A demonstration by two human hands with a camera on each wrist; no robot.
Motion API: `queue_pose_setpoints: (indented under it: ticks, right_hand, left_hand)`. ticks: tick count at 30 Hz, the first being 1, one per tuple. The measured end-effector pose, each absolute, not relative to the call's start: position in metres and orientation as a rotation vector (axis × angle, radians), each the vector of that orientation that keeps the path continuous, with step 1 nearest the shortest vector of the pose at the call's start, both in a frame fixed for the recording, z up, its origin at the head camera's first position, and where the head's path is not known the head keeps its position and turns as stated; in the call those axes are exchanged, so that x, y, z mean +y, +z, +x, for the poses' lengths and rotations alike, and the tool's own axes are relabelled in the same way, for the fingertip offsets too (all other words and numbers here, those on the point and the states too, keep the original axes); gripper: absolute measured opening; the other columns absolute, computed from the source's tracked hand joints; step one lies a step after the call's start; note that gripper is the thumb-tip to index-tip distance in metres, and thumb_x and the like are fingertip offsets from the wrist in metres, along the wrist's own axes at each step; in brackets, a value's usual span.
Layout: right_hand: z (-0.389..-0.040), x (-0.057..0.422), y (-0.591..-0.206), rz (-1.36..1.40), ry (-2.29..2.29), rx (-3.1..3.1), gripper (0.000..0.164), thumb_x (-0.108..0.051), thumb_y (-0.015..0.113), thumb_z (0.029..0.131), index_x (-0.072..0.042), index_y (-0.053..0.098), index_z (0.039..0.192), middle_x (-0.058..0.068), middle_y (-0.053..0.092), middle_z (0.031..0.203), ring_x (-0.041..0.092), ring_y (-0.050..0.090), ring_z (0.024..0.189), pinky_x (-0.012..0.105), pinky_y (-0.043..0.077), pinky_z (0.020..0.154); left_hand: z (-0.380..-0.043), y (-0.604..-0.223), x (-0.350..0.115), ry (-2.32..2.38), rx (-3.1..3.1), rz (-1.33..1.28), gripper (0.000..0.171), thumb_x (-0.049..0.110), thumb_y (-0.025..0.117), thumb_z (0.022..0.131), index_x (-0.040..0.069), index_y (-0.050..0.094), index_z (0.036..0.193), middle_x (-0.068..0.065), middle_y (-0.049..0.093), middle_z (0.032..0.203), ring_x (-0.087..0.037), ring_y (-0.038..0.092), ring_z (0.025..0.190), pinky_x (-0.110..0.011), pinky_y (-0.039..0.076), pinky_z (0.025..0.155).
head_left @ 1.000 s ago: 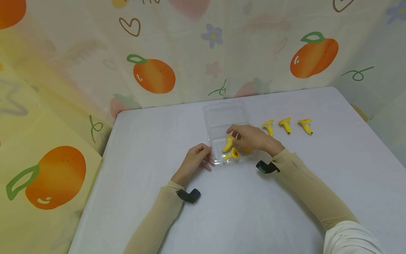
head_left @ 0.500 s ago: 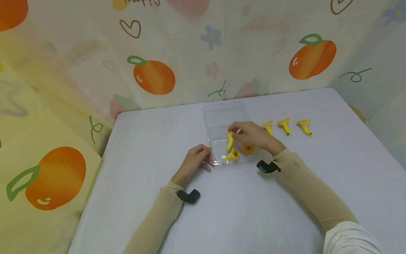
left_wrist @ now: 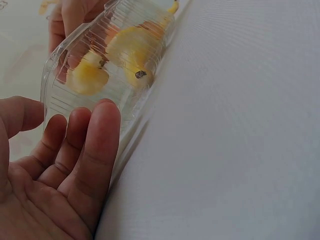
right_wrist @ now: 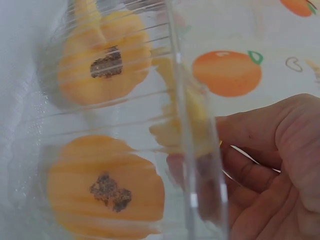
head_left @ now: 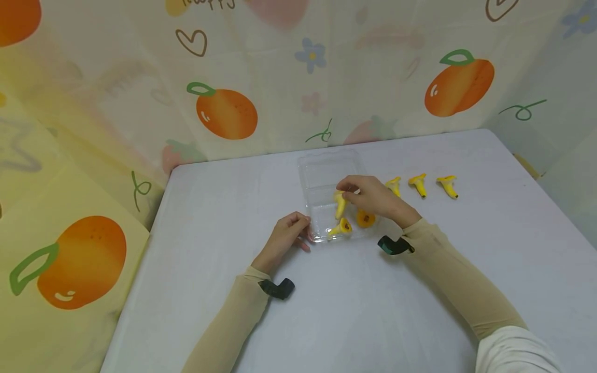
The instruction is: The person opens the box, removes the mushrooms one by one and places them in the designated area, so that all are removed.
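Observation:
A clear plastic clamshell box [head_left: 322, 212] lies with its lid [head_left: 331, 167] folded back. My left hand [head_left: 288, 233] holds the box's near left corner; in the left wrist view its thumb touches the rim and the fingers [left_wrist: 102, 150] lie against the side wall. My right hand [head_left: 373, 198] pinches the cap end of a yellow chanterelle-like mushroom [head_left: 340, 207] over the box, stem pointing down. Two more such mushrooms, one on its side [head_left: 341, 228] and one cap toward me [head_left: 366, 218], lie in the box. The right wrist view shows the held mushroom [right_wrist: 187, 112] through the wall.
To the right of the box, three yellow mushrooms stand in a row: a near one [head_left: 394, 186] partly behind the right hand, a middle one [head_left: 418, 184] and a far one [head_left: 449, 186]. A fruit-printed cloth [head_left: 280, 67] hangs behind the white table [head_left: 224, 207].
My right hand has shifted slightly up and away, lifting the held mushroom, whose stem points more steeply down. The mushroom lying at its right shows more. My left hand stays put.

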State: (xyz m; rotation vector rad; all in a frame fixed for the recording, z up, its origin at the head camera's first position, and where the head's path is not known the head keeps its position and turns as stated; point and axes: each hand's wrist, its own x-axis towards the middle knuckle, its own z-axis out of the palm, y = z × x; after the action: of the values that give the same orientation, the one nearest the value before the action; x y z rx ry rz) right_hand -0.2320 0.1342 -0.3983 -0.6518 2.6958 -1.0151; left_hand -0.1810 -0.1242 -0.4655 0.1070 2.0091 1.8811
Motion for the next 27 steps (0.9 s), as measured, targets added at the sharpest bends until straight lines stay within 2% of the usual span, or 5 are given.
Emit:
queue_pose_setpoints:
  ticks: [9,21,27]
  right_hand:
    - [-0.23,0.135,-0.394,-0.66,-1.052,2.709,0.024,-0.014,0.059,0.102,-0.008,0.067,0.124,0.01,0.07,0.123,0.028,0.064,0.113,0.047,0.055,0.098]
    - [-0.229,0.14,-0.389,-0.638,-1.111,2.708,0.025,-0.009,0.052,0.103,-0.009,0.066,0.124,0.01,0.069,0.124,0.027,0.064,0.107,0.043,0.058,0.09]
    - [-0.227,0.144,-0.382,-0.648,-1.112,2.717,0.025,-0.009,0.052,0.104,-0.007,0.066,0.125,0.011,0.068,0.127,0.029,0.063,0.11,0.047,0.055,0.096]
  left_hand:
    - [-0.179,-0.464,-0.124,1.893,1.997,0.091,0.027,0.021,0.054,0.104,-0.005,0.059,0.108,-0.001,0.063,0.079,-0.015,0.065,0.072,-0.027,0.059,0.055]
    - [-0.18,-0.464,-0.123,1.891,1.995,0.08,0.027,0.022,0.054,0.104,-0.005,0.059,0.108,-0.002,0.063,0.079,-0.015,0.065,0.073,-0.027,0.059,0.056]
    - [-0.181,-0.465,-0.123,1.891,1.998,0.09,0.028,0.022,0.054,0.104,-0.005,0.058,0.108,-0.001,0.062,0.079,-0.014,0.065,0.072,-0.026,0.059,0.055]
